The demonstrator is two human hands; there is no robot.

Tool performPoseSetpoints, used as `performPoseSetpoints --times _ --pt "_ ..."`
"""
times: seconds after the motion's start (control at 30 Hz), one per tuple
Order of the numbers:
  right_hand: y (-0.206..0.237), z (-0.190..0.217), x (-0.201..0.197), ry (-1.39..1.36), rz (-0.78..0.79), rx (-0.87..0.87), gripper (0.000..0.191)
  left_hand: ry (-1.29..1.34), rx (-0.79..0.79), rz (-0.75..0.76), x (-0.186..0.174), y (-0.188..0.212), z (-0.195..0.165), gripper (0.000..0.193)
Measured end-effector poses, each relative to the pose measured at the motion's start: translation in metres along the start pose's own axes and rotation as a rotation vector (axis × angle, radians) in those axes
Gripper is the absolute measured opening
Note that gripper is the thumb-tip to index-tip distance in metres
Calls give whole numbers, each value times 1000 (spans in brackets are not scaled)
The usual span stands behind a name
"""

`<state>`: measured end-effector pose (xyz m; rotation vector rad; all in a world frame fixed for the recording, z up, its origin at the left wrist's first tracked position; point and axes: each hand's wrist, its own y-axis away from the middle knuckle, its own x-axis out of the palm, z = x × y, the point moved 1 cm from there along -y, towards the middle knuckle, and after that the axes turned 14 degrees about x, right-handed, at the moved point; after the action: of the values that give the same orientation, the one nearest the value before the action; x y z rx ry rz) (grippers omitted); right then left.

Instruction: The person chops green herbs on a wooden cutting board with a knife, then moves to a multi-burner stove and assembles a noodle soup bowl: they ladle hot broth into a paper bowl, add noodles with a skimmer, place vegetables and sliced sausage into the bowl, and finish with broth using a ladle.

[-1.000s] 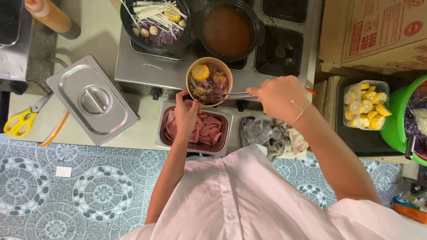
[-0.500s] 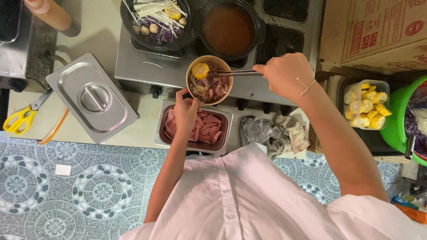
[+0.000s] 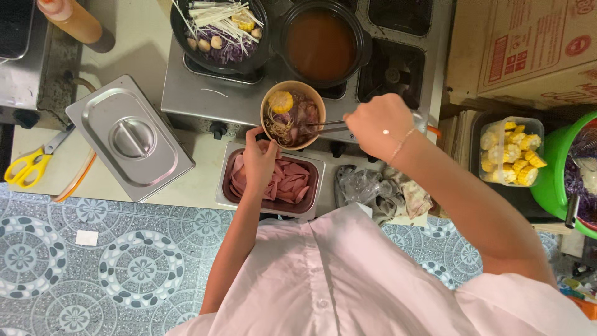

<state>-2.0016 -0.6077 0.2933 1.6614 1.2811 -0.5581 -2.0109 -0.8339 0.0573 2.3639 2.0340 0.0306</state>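
Already the left hand [image 3: 260, 163] gripped the round tan paper bowl [image 3: 293, 114] at the stove's front edge, part-filled with corn and meat, while the right hand [image 3: 379, 126] closed on metal tongs [image 3: 323, 127] reaching inside.

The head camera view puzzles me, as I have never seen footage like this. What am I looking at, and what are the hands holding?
A camera worn on a person's head looks straight down, so their white shirt fills the bottom. The left hand holds a round tan paper bowl of mixed food with a corn piece. The right hand grips metal tongs reaching into that bowl. Below lies a steel tray of pink sliced meat. On the steel stove sit a black pot of vegetables and a black pot of reddish broth. Left lie a steel lid and yellow-handled scissors.
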Motion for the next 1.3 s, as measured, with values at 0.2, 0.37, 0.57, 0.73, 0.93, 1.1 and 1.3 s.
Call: performPoseSetpoints --times 0.2,0.37,0.57,0.73,0.93,1.1,1.3 --pt "-7 -28 -12 3 30 -29 57 3 18 12 -1 1 -3 34" --pt "-12 -32 -7 -86 -89 14 48 -31 17 14 -1 1 -5 35" --pt "1 -52 0 -180 -199 75 41 1 17 16 -2 1 -3 36" --pt "5 -23 9 -86 3 29 48 -12 15 8 0 0 2 36" --pt "8 24 25 -95 -135 -30 54 -57 27 19 -1 1 1 36" --pt "14 1 20 -99 -54 -47 52 -21 15 19 -2 1 -2 36" --pt "17 -25 6 -113 -121 39 56 -4 26 12 -1 1 -2 35"
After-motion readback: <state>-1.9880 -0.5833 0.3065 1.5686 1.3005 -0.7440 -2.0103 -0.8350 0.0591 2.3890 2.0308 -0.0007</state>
